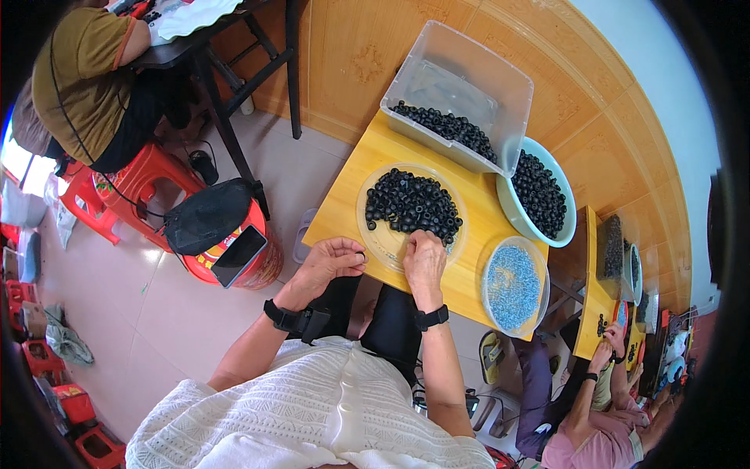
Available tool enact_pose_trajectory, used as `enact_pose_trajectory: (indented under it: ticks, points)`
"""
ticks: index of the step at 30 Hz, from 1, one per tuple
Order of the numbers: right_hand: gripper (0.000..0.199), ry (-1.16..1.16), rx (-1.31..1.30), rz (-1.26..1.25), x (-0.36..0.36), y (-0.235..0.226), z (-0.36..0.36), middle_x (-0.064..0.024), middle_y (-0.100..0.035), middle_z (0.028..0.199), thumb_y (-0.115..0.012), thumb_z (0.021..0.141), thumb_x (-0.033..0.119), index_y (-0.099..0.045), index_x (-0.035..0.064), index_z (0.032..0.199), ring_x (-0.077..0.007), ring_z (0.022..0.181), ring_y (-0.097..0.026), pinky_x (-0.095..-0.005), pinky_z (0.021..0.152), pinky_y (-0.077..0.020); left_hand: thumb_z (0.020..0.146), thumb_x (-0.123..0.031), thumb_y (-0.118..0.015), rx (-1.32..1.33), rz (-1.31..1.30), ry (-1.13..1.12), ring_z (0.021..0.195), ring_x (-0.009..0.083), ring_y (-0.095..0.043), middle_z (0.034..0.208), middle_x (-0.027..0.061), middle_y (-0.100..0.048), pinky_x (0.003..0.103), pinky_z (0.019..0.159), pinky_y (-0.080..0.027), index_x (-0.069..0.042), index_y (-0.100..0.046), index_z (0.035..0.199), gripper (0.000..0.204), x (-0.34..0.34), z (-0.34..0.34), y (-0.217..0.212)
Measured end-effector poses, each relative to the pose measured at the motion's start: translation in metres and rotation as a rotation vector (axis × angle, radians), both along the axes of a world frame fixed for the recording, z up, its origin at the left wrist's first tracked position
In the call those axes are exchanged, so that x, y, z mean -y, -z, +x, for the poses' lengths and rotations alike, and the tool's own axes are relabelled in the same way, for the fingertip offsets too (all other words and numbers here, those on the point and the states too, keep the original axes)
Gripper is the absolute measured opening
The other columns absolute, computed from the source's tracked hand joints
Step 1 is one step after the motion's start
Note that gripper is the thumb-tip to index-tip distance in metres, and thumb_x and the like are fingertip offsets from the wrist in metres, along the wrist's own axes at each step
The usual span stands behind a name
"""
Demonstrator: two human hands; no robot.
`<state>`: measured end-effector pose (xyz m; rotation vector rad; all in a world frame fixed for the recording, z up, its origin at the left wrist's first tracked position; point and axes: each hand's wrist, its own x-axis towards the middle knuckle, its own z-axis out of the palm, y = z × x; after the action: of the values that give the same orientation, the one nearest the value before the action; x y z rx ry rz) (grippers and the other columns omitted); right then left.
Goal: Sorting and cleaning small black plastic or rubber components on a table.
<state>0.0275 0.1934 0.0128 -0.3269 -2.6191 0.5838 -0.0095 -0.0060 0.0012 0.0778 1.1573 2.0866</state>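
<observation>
At the near left edge of the yellow table, my left hand (332, 263) is closed in a pinch on a small round black piece (361, 254), mostly covered by the fingertips. My right hand (426, 259) is over the near rim of a shallow round clear tray (381, 244), its fingers pressed together and pointing down; what they hold, if anything, is hidden. Just beyond the right fingertips lies a heap of small black ring-like pieces (410, 199). Right of that hand, a round clear dish (537, 322) contains many tiny light-blue pieces (512, 288).
Behind the tray stand a clear plastic bin (457, 66) and a pale-green basin (512, 205), both with black pieces. At left, a red tub (266, 270) bears a phone (239, 255) and a black bag (209, 216). Other people (601, 438) sit at the right and upper left.
</observation>
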Motion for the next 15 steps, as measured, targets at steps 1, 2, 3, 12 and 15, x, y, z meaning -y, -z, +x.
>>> enact_pose_trajectory:
  ticks: [1, 2, 3, 12, 15]
  points:
    - [0.003, -0.013, 0.003, 0.009, 0.0005, 0.0002, -0.001, -0.0163, -0.058, 0.074, -0.058, 0.07, -0.001, -0.059, 0.0024, 0.071, -0.0345, 0.074, -0.056, -0.043, 0.066, -0.0454, 0.082, -0.007, -0.063, -0.007, 0.003, 0.011, 0.077, 0.012, -0.062, 0.087, 0.0049, -0.064, 0.024, 0.072, -0.052, -0.004, -0.06, 0.096, 0.014, 0.0011, -0.0001, 0.0008]
    - [0.003, -0.015, 0.004, 0.009, 0.0011, -0.0003, -0.0008, -0.0163, -0.058, 0.074, -0.058, 0.07, -0.001, -0.059, 0.0024, 0.071, -0.0345, 0.074, -0.056, -0.043, 0.066, -0.0454, 0.082, -0.007, -0.063, -0.006, 0.002, 0.008, 0.077, 0.012, -0.062, 0.087, 0.0049, -0.064, 0.024, 0.072, -0.052, -0.004, -0.06, 0.096, 0.014, 0.0018, 0.0001, 0.0012]
    - [0.004, 0.0, 0.028, -0.022, 0.0014, -0.0015, 0.0001, -0.0172, -0.058, 0.075, -0.058, 0.07, -0.001, -0.06, 0.0018, 0.073, -0.0346, 0.074, -0.056, -0.0429, 0.067, -0.0456, 0.083, -0.007, -0.062, -0.007, -0.001, 0.014, 0.077, 0.0117, -0.062, 0.088, 0.0048, -0.064, 0.023, 0.072, -0.052, -0.004, -0.06, 0.096, 0.014, 0.0022, 0.0003, 0.0016]
    - [0.021, -0.121, 0.057, -0.087, -0.0013, -0.0025, 0.0074, -0.0195, -0.057, 0.078, -0.06, 0.069, -0.004, -0.064, -0.0018, 0.089, -0.0358, 0.077, -0.057, -0.0414, 0.07, -0.0471, 0.084, -0.008, -0.061, -0.01, -0.024, 0.027, 0.077, 0.0108, -0.062, 0.088, 0.0044, -0.064, 0.023, 0.072, -0.052, -0.004, -0.06, 0.097, 0.014, 0.0018, -0.0004, 0.0005]
    - [0.021, -0.153, 0.096, -0.11, -0.0036, -0.0049, 0.0078, -0.0197, -0.057, 0.078, -0.06, 0.068, -0.005, -0.064, -0.002, 0.088, -0.0361, 0.078, -0.057, -0.0415, 0.07, -0.0475, 0.083, -0.007, -0.062, -0.001, -0.025, 0.02, 0.076, 0.0111, -0.062, 0.087, 0.0046, -0.064, 0.023, 0.071, -0.052, -0.004, -0.06, 0.096, 0.013, 0.0016, -0.0006, 0.0008]
